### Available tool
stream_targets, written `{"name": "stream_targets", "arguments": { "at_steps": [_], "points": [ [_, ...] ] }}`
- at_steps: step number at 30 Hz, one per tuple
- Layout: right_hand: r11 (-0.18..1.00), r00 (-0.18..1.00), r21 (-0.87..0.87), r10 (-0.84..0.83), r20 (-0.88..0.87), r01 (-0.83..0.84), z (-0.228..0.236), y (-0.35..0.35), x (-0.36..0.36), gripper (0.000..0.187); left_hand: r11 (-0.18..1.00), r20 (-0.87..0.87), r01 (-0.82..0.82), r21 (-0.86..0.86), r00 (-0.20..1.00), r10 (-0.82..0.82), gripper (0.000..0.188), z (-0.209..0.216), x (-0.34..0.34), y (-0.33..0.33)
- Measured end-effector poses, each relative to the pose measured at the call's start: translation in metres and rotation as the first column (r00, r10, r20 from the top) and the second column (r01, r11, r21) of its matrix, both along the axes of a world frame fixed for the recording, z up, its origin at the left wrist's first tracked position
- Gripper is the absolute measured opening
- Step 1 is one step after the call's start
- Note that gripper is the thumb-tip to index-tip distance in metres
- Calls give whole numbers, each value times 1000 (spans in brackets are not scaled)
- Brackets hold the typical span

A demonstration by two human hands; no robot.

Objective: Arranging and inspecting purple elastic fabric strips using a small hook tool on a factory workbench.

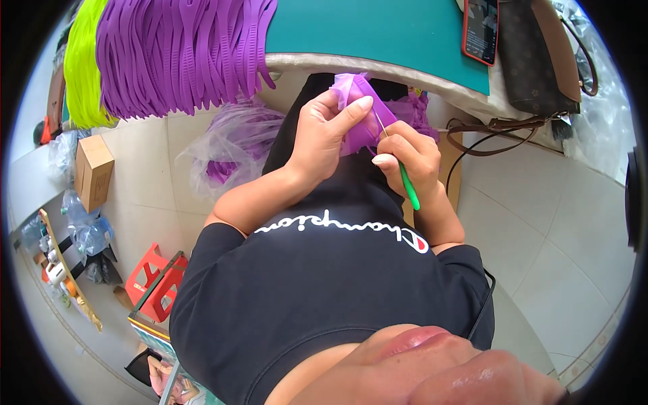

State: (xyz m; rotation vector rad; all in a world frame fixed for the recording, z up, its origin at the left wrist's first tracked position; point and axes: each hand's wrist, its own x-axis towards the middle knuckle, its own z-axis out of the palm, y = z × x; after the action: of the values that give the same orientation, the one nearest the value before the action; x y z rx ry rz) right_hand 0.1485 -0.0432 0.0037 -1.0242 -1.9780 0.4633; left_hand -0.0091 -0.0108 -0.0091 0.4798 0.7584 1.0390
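A soft purple rubbery piece (364, 131), partly translucent, is pinched between the thumb and fingers of my left hand (318, 135) just past the table's edge. My right hand (415, 156) is closed around a slim tool with a green handle (409, 187). From its fist a thin metal shaft (382, 125) reaches up to the purple piece near my left thumb. Whether the tip touches or goes into the piece I cannot tell. Both hands are above my lap.
Purple notched straps (179, 54) and yellow-green straps (84, 64) hang off the green-topped table (364, 30). A phone (480, 30) and brown bag (540, 54) lie at the right. Plastic-wrapped purple pieces (233, 145) sit below, near a carton (93, 170) and red stool (156, 282).
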Motion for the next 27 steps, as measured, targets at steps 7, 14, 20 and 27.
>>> {"name": "stream_targets", "arguments": {
  "at_steps": [7, 14, 20, 27],
  "points": [
    [998, 994, 36, -46, 94, 43, -1, -1, -5, 33, 996, -37, -30, 78, 999, 33, 8, -3, 2, -2],
    [914, 975, -349, -166, 145, 207, -1, -8, -15, 34, 944, -314, -27, 329, 939, 136, 7, -8, 4, -4],
    [824, 895, -545, -120, -430, -152, 9, -5, 20, 43, 979, -218, 64, 192, 976, -21, 12, -9, -9, 4],
    [832, 900, -550, -180, -398, -77, 2, 12, 11, 35, 956, -181, 179, 231, 974, -138, 25, -2, -12, 4]
  ]
}}
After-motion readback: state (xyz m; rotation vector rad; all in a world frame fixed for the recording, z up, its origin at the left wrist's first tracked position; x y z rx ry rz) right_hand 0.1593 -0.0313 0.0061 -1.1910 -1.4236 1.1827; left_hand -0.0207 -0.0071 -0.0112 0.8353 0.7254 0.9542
